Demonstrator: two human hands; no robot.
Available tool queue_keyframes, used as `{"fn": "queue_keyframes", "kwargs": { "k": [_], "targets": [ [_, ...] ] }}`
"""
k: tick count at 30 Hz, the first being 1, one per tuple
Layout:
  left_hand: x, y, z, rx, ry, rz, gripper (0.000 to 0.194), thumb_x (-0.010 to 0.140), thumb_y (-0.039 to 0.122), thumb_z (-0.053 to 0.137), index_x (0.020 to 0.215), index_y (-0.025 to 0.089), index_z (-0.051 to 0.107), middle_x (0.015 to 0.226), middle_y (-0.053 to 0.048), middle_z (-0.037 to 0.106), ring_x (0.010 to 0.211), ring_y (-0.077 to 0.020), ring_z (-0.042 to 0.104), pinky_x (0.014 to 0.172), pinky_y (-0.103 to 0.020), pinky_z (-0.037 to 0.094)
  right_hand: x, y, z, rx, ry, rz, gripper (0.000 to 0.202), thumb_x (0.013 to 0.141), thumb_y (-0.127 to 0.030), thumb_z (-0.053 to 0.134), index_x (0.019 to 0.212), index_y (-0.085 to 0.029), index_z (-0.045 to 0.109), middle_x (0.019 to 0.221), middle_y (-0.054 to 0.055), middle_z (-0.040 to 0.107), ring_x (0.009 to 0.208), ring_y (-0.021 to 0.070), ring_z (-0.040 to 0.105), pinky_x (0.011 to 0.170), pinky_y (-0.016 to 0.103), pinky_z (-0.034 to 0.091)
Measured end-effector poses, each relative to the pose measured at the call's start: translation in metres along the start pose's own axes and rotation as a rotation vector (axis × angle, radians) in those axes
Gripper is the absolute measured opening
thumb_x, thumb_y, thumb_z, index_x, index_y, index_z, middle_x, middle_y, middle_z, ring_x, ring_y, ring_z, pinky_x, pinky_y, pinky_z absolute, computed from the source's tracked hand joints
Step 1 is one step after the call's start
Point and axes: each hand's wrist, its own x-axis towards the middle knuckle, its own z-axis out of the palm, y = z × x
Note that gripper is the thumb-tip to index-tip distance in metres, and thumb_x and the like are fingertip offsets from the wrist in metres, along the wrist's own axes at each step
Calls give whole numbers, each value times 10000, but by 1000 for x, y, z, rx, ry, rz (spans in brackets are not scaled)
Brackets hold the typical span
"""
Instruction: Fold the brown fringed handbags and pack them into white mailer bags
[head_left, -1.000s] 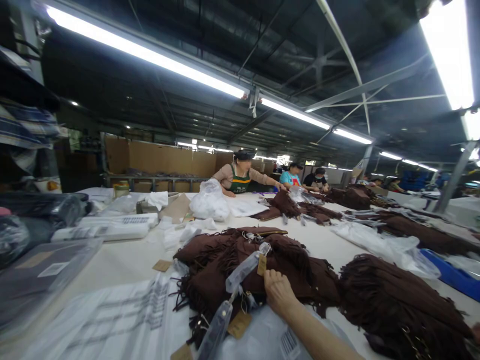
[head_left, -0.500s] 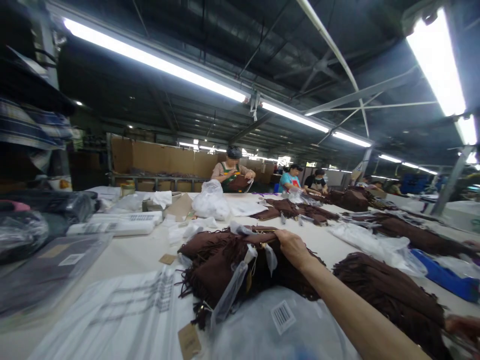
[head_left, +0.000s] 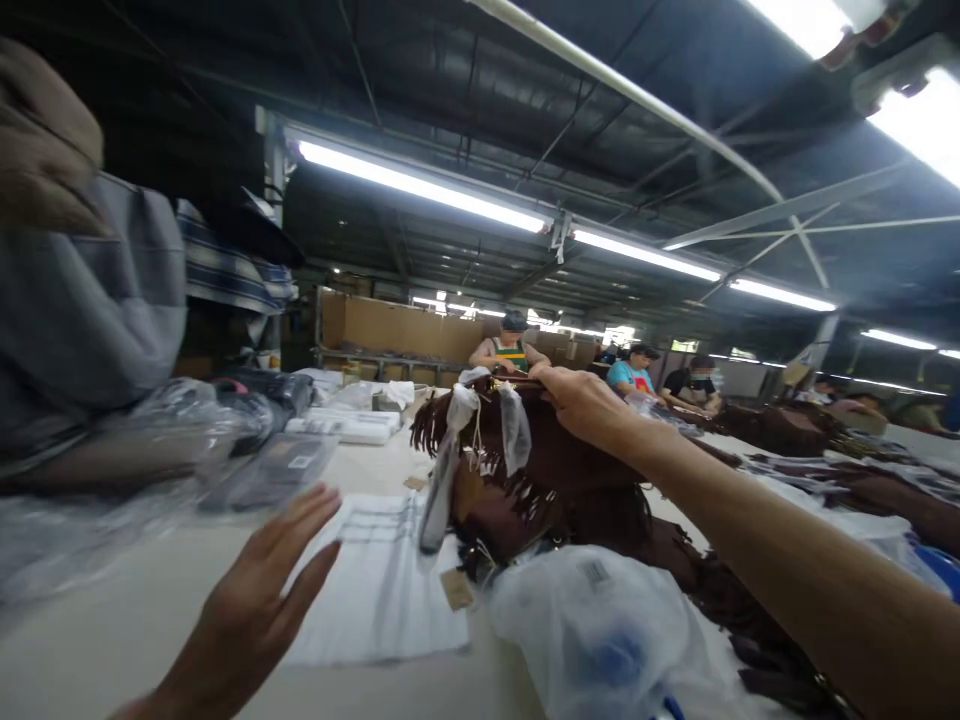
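Note:
My right hand reaches in from the right, its fingers closed on the top edge of a dark brown fringed bag. The bag is lifted at its top, with its fringe hanging down. Clear plastic wrapping covers parts hanging from its top, and a cardboard tag dangles low by its left side. More brown fabric lies beneath it. My left hand is open and empty, fingers stretched out over the table, beside flat white plastic bags.
A translucent plastic bag with something blue inside lies in front. Packed grey goods and clear plastic film cover the left. More brown bags lie to the right. A person in grey stands close at left; others work across the table.
My right hand has raised the brown bag from the table. My left hand has come into view at the lower left. The view has swung left, bringing in the person in grey.

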Motion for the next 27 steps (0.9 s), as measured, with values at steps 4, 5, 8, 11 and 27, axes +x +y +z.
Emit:
{"fn": "queue_keyframes", "kwargs": {
  "k": [4, 5, 8, 11, 27],
  "targets": [
    [73, 45, -56, 26, 61, 111, 364, 881, 280, 460, 1223, 158, 441, 1227, -120, 543, 1209, -262, 451, 1019, -432, 370, -19, -68, -10, 85, -82, -217, 255, 797, -28, 429, 982, -128, 573, 926, 98, 634, 841, 185, 595, 668, 245, 363],
    [86, 56, -65, 75, -63, 111, 374, 852, 326, 505, 1184, 154, 479, 1194, -116, 569, 1169, -276, 483, 991, -448, 384, -26, -84, -9, 115, -109, -279, 260, 779, -21, 438, 969, -132, 576, 907, 87, 635, 822, 174, 593, 658, 238, 360],
    [96, 72, -74, 202, -598, 69, 216, 748, 247, 585, 944, 159, 603, 977, -96, 663, 934, -289, 605, 845, -447, 450, -46, -129, 0, 244, -208, -455, 321, 731, 18, 424, 983, -119, 567, 919, 92, 636, 842, 167, 588, 677, 233, 362],
    [68, 63, -70, 204, -986, -3, 194, 654, 96, 540, 805, 169, 639, 814, -78, 681, 794, -259, 633, 669, -340, 459, -68, -163, 17, 397, -351, -530, 293, 716, 17, 427, 942, -107, 565, 882, 107, 647, 826, 182, 596, 653, 246, 356],
    [-19, 7, -88, -140, -1390, -311, 276, 517, 80, 574, 755, 195, 654, 627, 43, 572, 622, -134, 520, 511, -203, 363, -132, -181, 77, 564, -677, -304, 102, 636, -170, 650, 736, -190, 660, 691, 1, 612, 652, 132, 518, 572, 219, 300]
  ]
}}
